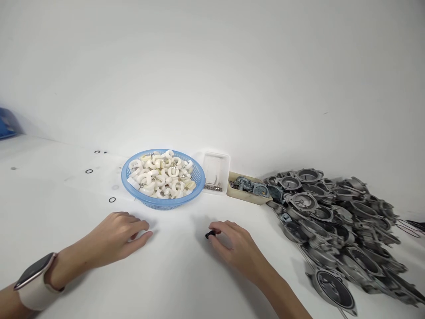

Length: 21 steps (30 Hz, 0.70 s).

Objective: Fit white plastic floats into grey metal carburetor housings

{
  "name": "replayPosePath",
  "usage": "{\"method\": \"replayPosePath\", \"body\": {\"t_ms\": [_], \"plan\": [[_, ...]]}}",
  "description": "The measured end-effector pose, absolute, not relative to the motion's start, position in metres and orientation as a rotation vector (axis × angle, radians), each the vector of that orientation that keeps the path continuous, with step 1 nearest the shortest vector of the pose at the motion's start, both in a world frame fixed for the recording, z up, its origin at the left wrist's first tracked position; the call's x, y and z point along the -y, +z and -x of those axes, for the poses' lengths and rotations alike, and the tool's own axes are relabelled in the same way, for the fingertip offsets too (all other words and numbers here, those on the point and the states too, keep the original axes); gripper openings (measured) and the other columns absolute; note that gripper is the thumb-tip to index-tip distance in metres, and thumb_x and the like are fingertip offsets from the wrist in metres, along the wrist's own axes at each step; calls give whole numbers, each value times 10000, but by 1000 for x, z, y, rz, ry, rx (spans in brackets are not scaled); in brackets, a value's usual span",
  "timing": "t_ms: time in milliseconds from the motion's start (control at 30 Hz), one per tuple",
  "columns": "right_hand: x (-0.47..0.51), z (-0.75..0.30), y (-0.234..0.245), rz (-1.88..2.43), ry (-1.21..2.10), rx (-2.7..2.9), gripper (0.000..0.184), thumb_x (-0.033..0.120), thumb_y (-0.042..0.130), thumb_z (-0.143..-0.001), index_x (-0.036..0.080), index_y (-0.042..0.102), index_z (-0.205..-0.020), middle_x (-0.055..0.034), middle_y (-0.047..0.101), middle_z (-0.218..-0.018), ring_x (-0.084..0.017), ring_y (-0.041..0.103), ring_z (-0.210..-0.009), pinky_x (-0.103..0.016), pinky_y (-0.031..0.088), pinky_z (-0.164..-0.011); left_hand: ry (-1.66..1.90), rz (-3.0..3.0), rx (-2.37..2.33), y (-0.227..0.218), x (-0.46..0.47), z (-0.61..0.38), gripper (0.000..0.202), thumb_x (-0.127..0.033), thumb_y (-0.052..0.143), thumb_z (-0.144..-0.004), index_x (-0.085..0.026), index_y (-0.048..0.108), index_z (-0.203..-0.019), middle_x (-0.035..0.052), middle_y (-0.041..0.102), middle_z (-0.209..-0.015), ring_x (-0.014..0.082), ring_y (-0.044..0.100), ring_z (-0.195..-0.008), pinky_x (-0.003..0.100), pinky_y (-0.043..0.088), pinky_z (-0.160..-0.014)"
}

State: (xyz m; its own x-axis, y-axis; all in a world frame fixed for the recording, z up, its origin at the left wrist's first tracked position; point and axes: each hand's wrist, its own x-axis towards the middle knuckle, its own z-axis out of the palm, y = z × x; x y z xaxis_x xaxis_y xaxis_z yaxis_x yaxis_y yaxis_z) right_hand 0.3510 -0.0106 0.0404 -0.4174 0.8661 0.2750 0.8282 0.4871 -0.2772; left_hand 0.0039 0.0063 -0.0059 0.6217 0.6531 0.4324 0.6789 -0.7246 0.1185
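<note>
Between the thumb and index finger of my right hand (234,246) is a small black part (210,234), just above or on the white table; its exact kind is too small to make out. My left hand (117,235) rests on the table to the left, fingers loosely bent and thumb a little apart, with nothing visible in it. Beyond both hands stands a blue plastic basket (162,203) heaped with white plastic rings that carry small metal pieces (159,173).
A white tray (224,161) with thin metal pins (214,186) adjoins a cream tray (247,196) of metal parts. Grey metal castings (328,217) are piled at the right. Black rubber rings (112,200) lie left of the basket. A wall rises behind the table.
</note>
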Motion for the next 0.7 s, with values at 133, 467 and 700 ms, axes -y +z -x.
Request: {"method": "replayPosePath", "body": {"t_ms": [133,467,700], "plan": [[9,-350,40,1374,145,2393,170,215,537,-961,239,703,-994,-34,743,-921,-199,679,-824,-350,545,-777,-705,2787,1149,-5,-7,-4,316,-345,419,-1046,-214,573,-804,-30,531,-577,134,491,-518,291,289,-556],[8,-350,37,1382,171,2398,136,210,567,-947,232,691,-996,-34,730,-953,-201,670,-851,-351,543,-785,-713,2792,1176,-5,-7,-5,316,-356,424,-1042,-220,619,-834,-34,539,-573,138,503,-518,297,286,-539],[12,-349,42,1330,169,2356,127,231,541,-961,234,668,-951,-41,726,-915,-199,678,-825,-338,544,-762,-730,2792,1170,-5,-6,-4,309,-351,436,-1038,-218,618,-826,-30,544,-575,139,505,-520,296,295,-541]]}}
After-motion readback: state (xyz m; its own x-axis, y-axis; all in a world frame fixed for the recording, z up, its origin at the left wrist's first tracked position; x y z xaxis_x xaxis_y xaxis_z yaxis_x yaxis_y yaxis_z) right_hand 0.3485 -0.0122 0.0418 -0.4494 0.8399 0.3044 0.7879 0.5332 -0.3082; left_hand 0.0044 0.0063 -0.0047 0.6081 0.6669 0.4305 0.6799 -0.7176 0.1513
